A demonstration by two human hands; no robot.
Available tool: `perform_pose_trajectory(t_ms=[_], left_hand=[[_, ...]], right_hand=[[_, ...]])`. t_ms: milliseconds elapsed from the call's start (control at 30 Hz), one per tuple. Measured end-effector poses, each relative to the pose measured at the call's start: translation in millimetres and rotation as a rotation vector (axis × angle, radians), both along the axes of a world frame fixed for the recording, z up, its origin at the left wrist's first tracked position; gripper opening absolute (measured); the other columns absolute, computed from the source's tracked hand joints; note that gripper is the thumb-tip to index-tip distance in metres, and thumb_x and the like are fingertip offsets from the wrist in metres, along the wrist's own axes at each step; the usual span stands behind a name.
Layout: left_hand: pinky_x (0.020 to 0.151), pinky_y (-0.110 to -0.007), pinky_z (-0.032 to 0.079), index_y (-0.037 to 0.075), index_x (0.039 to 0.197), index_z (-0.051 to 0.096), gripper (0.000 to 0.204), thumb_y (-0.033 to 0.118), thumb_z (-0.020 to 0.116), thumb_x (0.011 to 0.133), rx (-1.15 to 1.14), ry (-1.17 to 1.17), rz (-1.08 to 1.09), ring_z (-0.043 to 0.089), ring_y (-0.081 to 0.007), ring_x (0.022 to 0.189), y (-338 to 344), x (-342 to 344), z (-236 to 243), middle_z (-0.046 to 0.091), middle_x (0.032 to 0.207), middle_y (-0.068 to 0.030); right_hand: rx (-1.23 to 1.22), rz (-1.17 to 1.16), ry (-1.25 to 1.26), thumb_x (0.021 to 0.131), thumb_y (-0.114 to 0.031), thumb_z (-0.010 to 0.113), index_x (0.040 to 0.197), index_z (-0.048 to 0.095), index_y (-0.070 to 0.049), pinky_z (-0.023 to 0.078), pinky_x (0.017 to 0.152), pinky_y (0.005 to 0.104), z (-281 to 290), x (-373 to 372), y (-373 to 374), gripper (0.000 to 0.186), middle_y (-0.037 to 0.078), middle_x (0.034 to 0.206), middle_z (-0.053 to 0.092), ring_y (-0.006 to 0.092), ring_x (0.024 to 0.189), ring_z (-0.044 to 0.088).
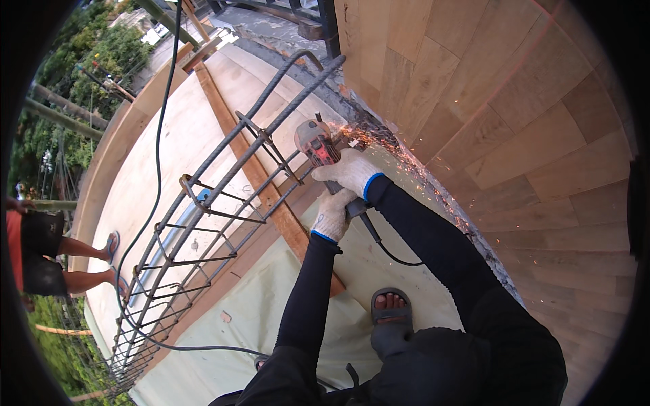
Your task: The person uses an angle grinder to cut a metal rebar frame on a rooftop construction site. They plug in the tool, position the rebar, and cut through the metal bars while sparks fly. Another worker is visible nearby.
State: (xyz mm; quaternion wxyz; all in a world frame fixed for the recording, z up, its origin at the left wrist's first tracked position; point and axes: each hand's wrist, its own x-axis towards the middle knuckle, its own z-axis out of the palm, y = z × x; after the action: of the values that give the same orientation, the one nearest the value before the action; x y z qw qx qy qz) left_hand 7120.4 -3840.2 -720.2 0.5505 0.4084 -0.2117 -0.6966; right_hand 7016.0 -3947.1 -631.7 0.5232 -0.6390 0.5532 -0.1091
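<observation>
An angle grinder (325, 150), red and dark grey, is held in both gloved hands. My right hand (353, 170), in a white knit glove with a blue cuff, wraps its body close to the head. Behind it, my left hand (332, 215), gloved the same way, grips the rear of the handle. Orange sparks (379, 139) fly rightward from the grinder's head along the broken concrete edge (399, 159). The disc and the exact point of contact are hard to make out. Just left of the tool runs a rebar cage (196, 220) of long bars and square stirrups.
A wooden plank (233, 139) crosses beneath the cage over pale plywood sheets (217, 88). A black cable (160, 135) loops past the cage. At right rises a wood-look tiled surface (501, 115). Another person's legs (84, 260) stand at left. Green sheeting (250, 304) lies near my sandalled foot (391, 308).
</observation>
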Motion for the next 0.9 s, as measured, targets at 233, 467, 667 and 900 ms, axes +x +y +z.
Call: perform_pose_trajectory(t_ms=[233, 467, 667, 900], left_hand=[[0.099, -0.051, 0.067, 0.001, 0.146, 0.06, 0.047, 0.013, 0.069, 0.101, -0.007, 0.009, -0.012, 0.077, -0.0301, 0.119, 0, 0, -3, 0.073, 0.134, -0.0126], [0.099, -0.052, 0.067, 0.001, 0.145, 0.06, 0.045, 0.013, 0.069, 0.102, -0.007, 0.007, 0.003, 0.077, -0.0305, 0.118, 0, -1, -12, 0.073, 0.134, -0.0127], [0.1, -0.052, 0.067, 0.001, 0.145, 0.06, 0.046, 0.013, 0.069, 0.101, 0.0, 0.009, -0.002, 0.076, -0.0309, 0.119, 0, -4, -4, 0.073, 0.133, -0.013], [0.102, -0.053, 0.066, 0.0, 0.144, 0.061, 0.046, 0.014, 0.069, 0.101, -0.017, 0.015, -0.023, 0.076, -0.0314, 0.12, -1, 5, -7, 0.073, 0.133, -0.0136]], right_hand=[[-0.005, 0.005, -0.004, 0.078, -0.048, 0.093, 0.118, 0.081, 0.008, 0.063, 0.096, 0.046, -1, -1, 1, 0.07, 0.031, 0.113, 0.081, 0.0393, 0.104, 0.081], [-0.021, -0.012, -0.009, 0.077, -0.049, 0.093, 0.117, 0.081, 0.008, 0.063, 0.095, 0.0463, -2, -3, 3, 0.071, 0.031, 0.11, 0.081, 0.0397, 0.103, 0.081], [-0.029, -0.009, -0.036, 0.076, -0.05, 0.092, 0.115, 0.081, 0.009, 0.063, 0.093, 0.0455, -12, -5, -1, 0.071, 0.03, 0.109, 0.081, 0.039, 0.101, 0.081], [-0.023, 0.006, -0.021, 0.075, -0.051, 0.093, 0.115, 0.082, 0.007, 0.064, 0.093, 0.0447, -7, 1, -2, 0.071, 0.03, 0.109, 0.082, 0.0382, 0.101, 0.081]])
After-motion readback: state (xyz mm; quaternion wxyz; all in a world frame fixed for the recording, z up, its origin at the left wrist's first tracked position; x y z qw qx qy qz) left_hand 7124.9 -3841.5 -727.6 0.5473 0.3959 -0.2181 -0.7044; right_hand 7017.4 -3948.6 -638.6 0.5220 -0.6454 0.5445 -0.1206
